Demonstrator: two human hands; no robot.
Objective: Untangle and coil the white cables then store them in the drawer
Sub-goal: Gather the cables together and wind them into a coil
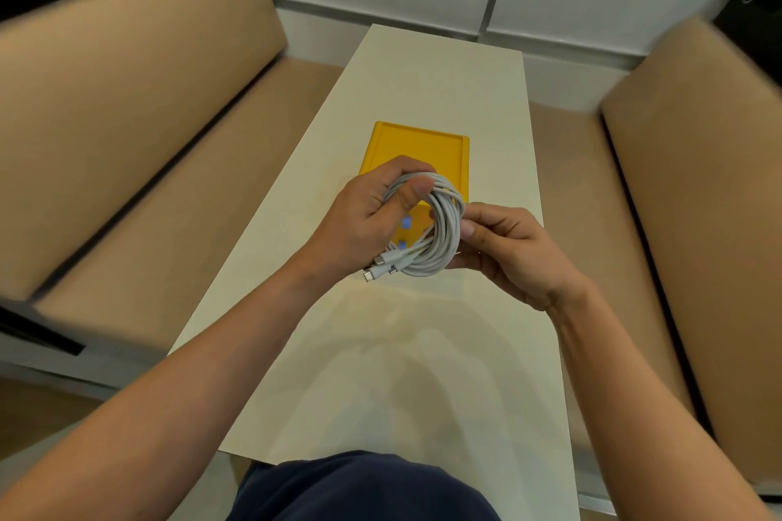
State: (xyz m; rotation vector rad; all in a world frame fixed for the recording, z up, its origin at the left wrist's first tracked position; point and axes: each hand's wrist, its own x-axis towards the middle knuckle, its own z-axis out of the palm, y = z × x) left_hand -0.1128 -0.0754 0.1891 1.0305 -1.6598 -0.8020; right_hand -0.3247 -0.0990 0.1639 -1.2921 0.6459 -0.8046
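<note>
White soft cables [440, 233], wound into a light, springy coil, are held above the yellow plastic drawer box [419, 148] by the left hand [372, 211] in a closed grip and pinched by the right hand [508, 250]; all loops are best clasped together.

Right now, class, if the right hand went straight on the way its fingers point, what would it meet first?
The coil, which the right hand now pinches; just beyond, probably the left hand, though depth is unclear.
</note>
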